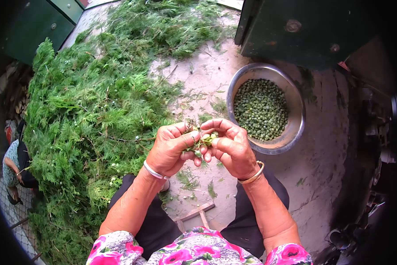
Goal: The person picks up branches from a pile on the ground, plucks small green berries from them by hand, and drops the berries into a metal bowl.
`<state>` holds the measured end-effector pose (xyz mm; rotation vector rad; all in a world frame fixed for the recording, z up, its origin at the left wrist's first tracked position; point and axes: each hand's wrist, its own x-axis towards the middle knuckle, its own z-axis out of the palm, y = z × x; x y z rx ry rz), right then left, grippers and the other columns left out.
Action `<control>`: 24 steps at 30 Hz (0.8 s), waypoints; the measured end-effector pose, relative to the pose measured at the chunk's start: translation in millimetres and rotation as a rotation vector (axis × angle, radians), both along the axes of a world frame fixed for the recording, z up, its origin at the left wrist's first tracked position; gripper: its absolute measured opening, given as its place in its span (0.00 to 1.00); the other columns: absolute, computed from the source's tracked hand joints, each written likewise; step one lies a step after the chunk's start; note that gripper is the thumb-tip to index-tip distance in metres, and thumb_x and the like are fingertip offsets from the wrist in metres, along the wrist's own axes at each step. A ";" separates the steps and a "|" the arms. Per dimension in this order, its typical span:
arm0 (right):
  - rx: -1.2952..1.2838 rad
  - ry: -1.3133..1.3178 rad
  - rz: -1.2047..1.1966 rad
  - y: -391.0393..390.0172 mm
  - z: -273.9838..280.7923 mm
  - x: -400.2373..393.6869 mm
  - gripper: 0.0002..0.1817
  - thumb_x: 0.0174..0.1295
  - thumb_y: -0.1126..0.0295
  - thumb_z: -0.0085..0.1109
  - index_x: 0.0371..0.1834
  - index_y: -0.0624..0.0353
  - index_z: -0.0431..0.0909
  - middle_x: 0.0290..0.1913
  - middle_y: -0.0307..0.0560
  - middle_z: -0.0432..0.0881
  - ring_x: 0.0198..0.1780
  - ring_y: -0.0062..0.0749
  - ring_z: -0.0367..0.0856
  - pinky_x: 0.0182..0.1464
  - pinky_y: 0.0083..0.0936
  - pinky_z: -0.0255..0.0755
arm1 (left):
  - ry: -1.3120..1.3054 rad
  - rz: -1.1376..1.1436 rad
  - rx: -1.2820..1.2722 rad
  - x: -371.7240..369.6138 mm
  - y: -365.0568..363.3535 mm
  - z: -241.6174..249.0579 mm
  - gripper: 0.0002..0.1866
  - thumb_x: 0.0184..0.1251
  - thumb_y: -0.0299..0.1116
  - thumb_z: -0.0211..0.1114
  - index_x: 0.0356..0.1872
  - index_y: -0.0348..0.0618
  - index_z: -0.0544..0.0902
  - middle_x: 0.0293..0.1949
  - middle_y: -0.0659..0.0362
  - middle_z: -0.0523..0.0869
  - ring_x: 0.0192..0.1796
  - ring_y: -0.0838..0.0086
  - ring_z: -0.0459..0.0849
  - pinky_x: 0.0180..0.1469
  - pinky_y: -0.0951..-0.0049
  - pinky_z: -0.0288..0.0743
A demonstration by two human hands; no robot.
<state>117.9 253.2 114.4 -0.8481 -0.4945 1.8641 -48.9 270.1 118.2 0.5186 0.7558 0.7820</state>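
Note:
My left hand [168,151] is closed on a small conifer sprig [204,140] that bears pale green cones, with thumb and forefinger pinching its stem side. From the other side my right hand [234,150] has its thumb and fingers closed around the cones on the same sprig; how many lie inside the fingers is hidden. Both hands meet over the floor between my knees. Just beyond my right hand stands a metal basin [299,121], partly filled with small round green cones [260,108].
A big heap of cut conifer branches [97,106] covers the floor on the left and at the back. Dark green cabinets [304,31] stand at the back right. Another person [18,165] is at the far left. Bits of greenery [187,179] lie on the concrete.

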 end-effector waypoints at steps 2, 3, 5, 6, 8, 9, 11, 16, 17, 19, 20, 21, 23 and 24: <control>0.019 -0.065 0.068 2.0 -6.5 4.2 0.10 0.58 0.78 0.54 0.42 0.71 0.73 0.29 0.47 0.79 0.28 0.24 0.79 0.28 0.18 0.74 | 0.143 0.011 0.047 3.4 -0.7 5.4 0.07 0.65 0.28 0.60 0.35 0.32 0.77 0.26 0.51 0.82 0.16 0.83 0.71 0.21 0.76 0.78; 0.037 -0.131 0.135 2.4 -9.2 6.3 0.09 0.59 0.78 0.54 0.41 0.70 0.74 0.30 0.47 0.79 0.30 0.24 0.79 0.29 0.18 0.74 | 0.143 0.010 0.044 2.9 -1.0 4.9 0.07 0.65 0.28 0.60 0.35 0.32 0.77 0.26 0.51 0.82 0.16 0.83 0.71 0.21 0.76 0.78; 0.009 -0.057 0.128 2.3 -10.6 8.9 0.06 0.59 0.78 0.55 0.38 0.69 0.75 0.29 0.46 0.78 0.30 0.25 0.79 0.29 0.18 0.74 | -0.004 0.000 -0.007 0.4 -1.2 3.0 0.07 0.65 0.28 0.60 0.34 0.32 0.77 0.27 0.51 0.83 0.15 0.85 0.70 0.20 0.76 0.77; 0.000 0.060 0.143 2.3 -14.2 11.4 0.06 0.59 0.79 0.55 0.38 0.69 0.75 0.29 0.46 0.78 0.30 0.25 0.78 0.29 0.19 0.73 | -0.023 -0.005 -0.014 -2.5 -0.6 0.8 0.07 0.66 0.28 0.60 0.34 0.34 0.77 0.25 0.55 0.82 0.14 0.87 0.67 0.20 0.75 0.77; -0.023 0.199 0.097 1.7 -18.7 11.2 0.06 0.57 0.79 0.56 0.37 0.68 0.75 0.32 0.47 0.78 0.31 0.26 0.78 0.28 0.19 0.71 | -0.023 0.041 -0.020 -1.3 -0.8 0.5 0.07 0.66 0.29 0.60 0.34 0.35 0.77 0.25 0.56 0.81 0.14 0.87 0.67 0.21 0.74 0.76; -0.021 0.202 0.100 2.7 -18.4 10.8 0.06 0.57 0.79 0.56 0.37 0.68 0.75 0.32 0.47 0.78 0.31 0.26 0.78 0.28 0.19 0.71 | -0.020 0.089 -0.025 -1.0 -0.7 0.7 0.07 0.66 0.30 0.60 0.34 0.35 0.77 0.25 0.58 0.81 0.14 0.87 0.67 0.21 0.73 0.76; -0.063 0.232 0.007 3.5 -17.1 11.7 0.05 0.57 0.79 0.56 0.36 0.68 0.75 0.34 0.48 0.78 0.33 0.27 0.78 0.29 0.20 0.72 | 0.005 0.151 -0.036 -1.3 -0.5 -5.8 0.06 0.67 0.30 0.61 0.35 0.37 0.77 0.26 0.59 0.80 0.16 0.88 0.68 0.24 0.73 0.76; 0.137 -0.344 0.087 -3.4 -10.7 -4.5 0.07 0.55 0.76 0.64 0.33 0.66 0.76 0.26 0.42 0.81 0.22 0.14 0.75 0.22 0.11 0.68 | 0.088 0.274 0.028 3.6 1.6 -11.2 0.04 0.65 0.26 0.62 0.36 0.37 0.76 0.28 0.60 0.80 0.18 0.86 0.71 0.24 0.82 0.73; 0.134 -0.342 0.088 -3.5 -11.9 -5.4 0.07 0.55 0.76 0.64 0.33 0.66 0.76 0.26 0.42 0.81 0.22 0.14 0.75 0.22 0.11 0.68 | 0.143 0.288 0.054 6.5 1.0 -12.5 0.04 0.65 0.25 0.61 0.36 0.36 0.76 0.28 0.60 0.80 0.18 0.85 0.72 0.23 0.84 0.72; 0.156 -0.415 0.116 -4.0 -14.2 -5.2 0.06 0.56 0.75 0.63 0.32 0.66 0.76 0.26 0.44 0.83 0.22 0.14 0.76 0.21 0.11 0.68 | 0.182 0.314 0.057 11.6 -1.6 -8.4 0.05 0.65 0.25 0.62 0.35 0.35 0.76 0.27 0.60 0.80 0.19 0.84 0.72 0.21 0.87 0.68; 0.182 -0.425 0.167 -2.3 -11.6 -2.5 0.06 0.57 0.75 0.63 0.31 0.66 0.76 0.25 0.44 0.83 0.23 0.14 0.76 0.22 0.11 0.68 | 0.147 0.212 0.072 7.6 -0.8 -8.5 0.05 0.65 0.26 0.62 0.35 0.35 0.76 0.27 0.60 0.80 0.18 0.84 0.72 0.20 0.87 0.68; 0.172 -0.344 0.208 -2.1 -13.8 0.4 0.05 0.58 0.76 0.61 0.31 0.66 0.75 0.26 0.47 0.84 0.23 0.15 0.76 0.22 0.11 0.68 | 0.109 0.113 0.091 4.5 1.3 -8.3 0.06 0.65 0.27 0.62 0.34 0.35 0.76 0.26 0.60 0.80 0.18 0.85 0.71 0.19 0.86 0.67; 0.133 -0.176 0.241 -2.8 -10.0 6.0 0.05 0.60 0.76 0.60 0.33 0.67 0.75 0.28 0.49 0.84 0.23 0.16 0.76 0.22 0.11 0.67 | 0.061 0.065 0.069 1.8 2.8 -8.9 0.07 0.65 0.28 0.62 0.34 0.34 0.75 0.24 0.59 0.79 0.16 0.87 0.67 0.18 0.83 0.69; 0.048 -0.114 0.251 -2.2 -6.1 9.5 0.05 0.61 0.75 0.58 0.34 0.67 0.75 0.27 0.48 0.83 0.22 0.17 0.75 0.21 0.12 0.66 | -0.001 0.050 0.065 1.0 3.3 -9.6 0.07 0.65 0.28 0.62 0.34 0.34 0.75 0.23 0.60 0.78 0.16 0.87 0.66 0.18 0.82 0.69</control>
